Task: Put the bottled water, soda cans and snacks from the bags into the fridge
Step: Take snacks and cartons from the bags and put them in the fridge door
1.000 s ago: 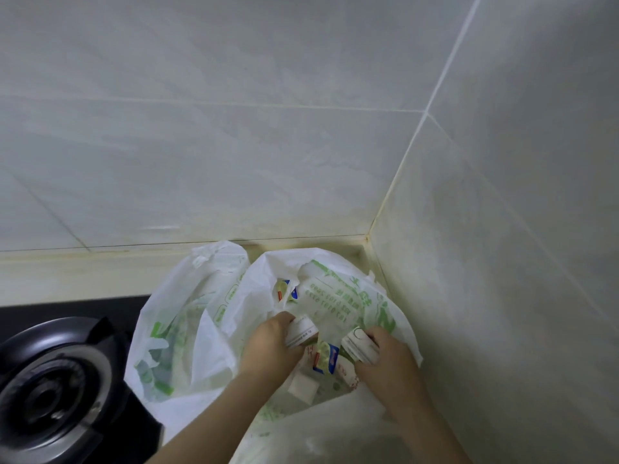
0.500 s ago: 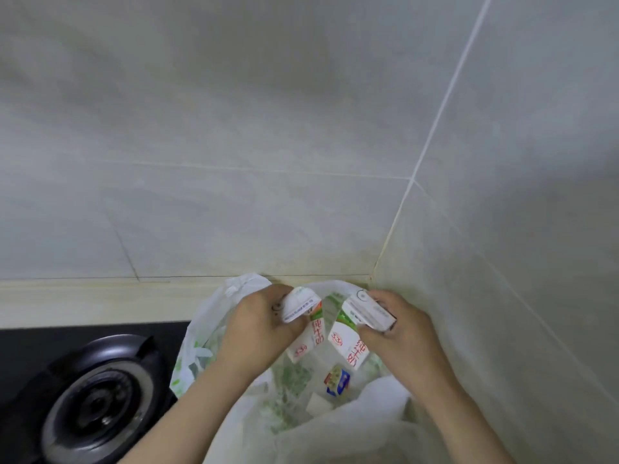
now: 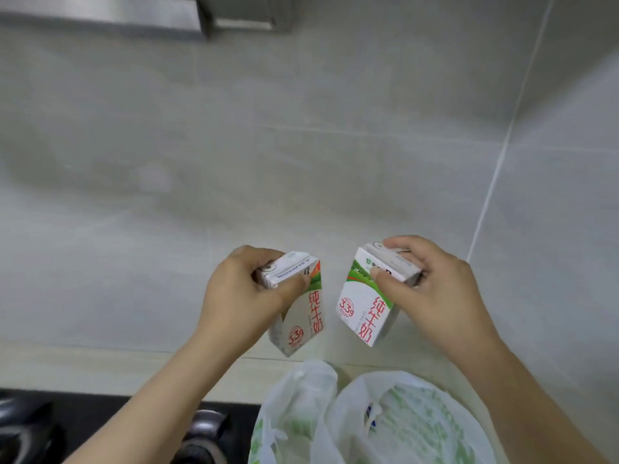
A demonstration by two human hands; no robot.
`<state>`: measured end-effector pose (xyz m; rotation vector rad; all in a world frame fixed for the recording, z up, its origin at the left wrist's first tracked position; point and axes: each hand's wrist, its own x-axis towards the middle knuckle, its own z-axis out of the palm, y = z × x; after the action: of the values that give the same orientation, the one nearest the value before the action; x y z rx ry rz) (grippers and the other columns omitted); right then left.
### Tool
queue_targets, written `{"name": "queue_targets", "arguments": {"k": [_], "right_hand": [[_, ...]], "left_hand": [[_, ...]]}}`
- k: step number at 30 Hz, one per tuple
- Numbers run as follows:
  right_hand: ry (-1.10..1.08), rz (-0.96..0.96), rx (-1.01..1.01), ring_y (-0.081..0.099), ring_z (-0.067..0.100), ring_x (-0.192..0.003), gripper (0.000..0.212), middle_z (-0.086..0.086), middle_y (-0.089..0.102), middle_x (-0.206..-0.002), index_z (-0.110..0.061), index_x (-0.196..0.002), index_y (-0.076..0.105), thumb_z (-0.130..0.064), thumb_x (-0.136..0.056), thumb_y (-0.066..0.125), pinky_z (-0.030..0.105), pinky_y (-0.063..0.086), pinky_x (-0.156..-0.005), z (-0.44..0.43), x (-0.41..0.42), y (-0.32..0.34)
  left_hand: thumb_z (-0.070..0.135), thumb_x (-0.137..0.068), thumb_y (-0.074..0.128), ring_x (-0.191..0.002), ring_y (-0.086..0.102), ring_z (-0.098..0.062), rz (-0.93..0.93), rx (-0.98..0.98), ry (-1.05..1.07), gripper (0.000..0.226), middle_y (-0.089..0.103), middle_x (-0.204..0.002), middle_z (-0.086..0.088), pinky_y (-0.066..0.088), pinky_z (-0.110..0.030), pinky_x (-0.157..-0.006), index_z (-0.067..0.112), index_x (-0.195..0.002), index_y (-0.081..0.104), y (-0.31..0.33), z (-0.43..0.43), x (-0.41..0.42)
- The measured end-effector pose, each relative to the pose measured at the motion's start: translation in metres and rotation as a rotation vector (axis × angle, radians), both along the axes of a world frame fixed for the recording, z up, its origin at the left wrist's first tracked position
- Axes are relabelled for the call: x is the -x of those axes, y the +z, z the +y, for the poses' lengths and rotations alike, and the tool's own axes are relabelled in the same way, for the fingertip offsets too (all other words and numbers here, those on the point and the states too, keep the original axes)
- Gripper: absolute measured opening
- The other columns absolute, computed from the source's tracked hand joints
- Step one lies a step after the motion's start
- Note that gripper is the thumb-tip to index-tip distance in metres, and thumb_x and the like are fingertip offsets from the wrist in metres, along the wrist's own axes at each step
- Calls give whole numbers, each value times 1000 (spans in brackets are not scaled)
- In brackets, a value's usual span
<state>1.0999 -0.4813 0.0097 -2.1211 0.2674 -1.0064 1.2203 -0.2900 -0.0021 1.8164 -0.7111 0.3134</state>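
Left hand point(image 3: 241, 293) grips white red-lettered milk carton point(image 3: 301, 316) by top; right hand point(image 3: 432, 289) pinches matching second white carton point(image 3: 365, 309), above white-green plastic bag point(image 3: 402, 426)

lift | left carton point(image 3: 301, 316), right carton point(image 3: 365, 306) raised | now clear above bag point(image 3: 402, 423) (were inside)

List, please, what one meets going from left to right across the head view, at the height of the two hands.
left hand → left milk carton → right milk carton → right hand
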Motion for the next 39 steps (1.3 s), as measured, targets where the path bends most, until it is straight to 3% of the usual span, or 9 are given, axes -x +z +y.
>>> {"name": "queue_targets", "arguments": {"k": [2, 5, 8, 15, 22, 25, 30, 33, 39], "right_hand": [[48, -40, 38, 66, -4, -75, 30, -22, 71, -85, -39, -96, 65, -21, -74, 76, 19, 52, -68, 7, -6, 17], [149, -100, 65, 66, -6, -73, 28, -30, 68, -85, -42, -87, 65, -19, -74, 76, 18, 52, -68, 16, -15, 38], [286, -131, 51, 66, -3, -73, 23, -25, 70, -83, -35, -92, 69, -21, -75, 76, 22, 52, -67, 27, -21, 50], [619, -97, 99, 66, -7, -74, 22, -23, 70, -84, -36, -97, 69, -26, -79, 75, 11, 48, -56, 74, -36, 49], [883, -121, 139, 66, -5, -77, 24, -22, 70, -86, -32, -102, 70, -33, -79, 73, 18, 53, -61, 168, -31, 59], [997, -157, 145, 66, -3, -78, 23, -22, 70, -85, -34, -100, 69, -35, -78, 73, 21, 55, -63, 215, -17, 67], [1200, -213, 160, 65, -6, -76, 21, -22, 70, -85, -36, -99, 68, -34, -79, 73, 14, 52, -59, 301, 23, 75], [1311, -244, 162, 65, -7, -76, 25, -19, 71, -88, -33, -105, 68, -35, -80, 73, 10, 49, -55, 357, 57, 79], [1553, -268, 133, 68, -3, -78, 30, -22, 68, -92, -34, -108, 66, -41, -79, 69, 23, 60, -61, 464, 139, 81]], "left_hand": [[40, -66, 77, -76, 59, 2, -49, 7, 60, 18, 63, -86, 9, 46, -18, -64, 34, -82, 70, 17, 14, 4], [34, -68, 80, -77, 58, 3, -69, 22, 153, 16, 64, -86, 8, 44, -20, -62, 37, -80, 70, 35, 35, 15], [42, -62, 76, -74, 61, 1, -86, 59, 261, 20, 66, -84, 9, 49, -23, -61, 37, -81, 71, 45, 52, 34], [30, -68, 82, -73, 65, -4, -118, 67, 520, 22, 69, -83, 8, 52, -23, -59, 44, -76, 67, 44, 105, 91], [54, -52, 71, -74, 65, -6, -150, 73, 803, 24, 68, -81, 10, 56, -35, -59, 47, -75, 71, 48, 190, 160], [51, -53, 73, -73, 65, -5, -185, 73, 896, 24, 69, -83, 8, 55, -28, -57, 45, -75, 71, 53, 226, 197], [55, -52, 69, -74, 65, -3, -245, 55, 1077, 16, 68, -79, 12, 57, -27, -57, 55, -69, 67, 60, 290, 272], [54, -52, 70, -75, 65, -4, -261, 36, 1197, 22, 68, -81, 12, 57, -27, -58, 48, -72, 69, 65, 331, 326], [40, -66, 80, -74, 62, -5, -263, -34, 1411, 22, 65, -85, 7, 51, -14, -54, 39, -84, 69, 72, 401, 436]]}}
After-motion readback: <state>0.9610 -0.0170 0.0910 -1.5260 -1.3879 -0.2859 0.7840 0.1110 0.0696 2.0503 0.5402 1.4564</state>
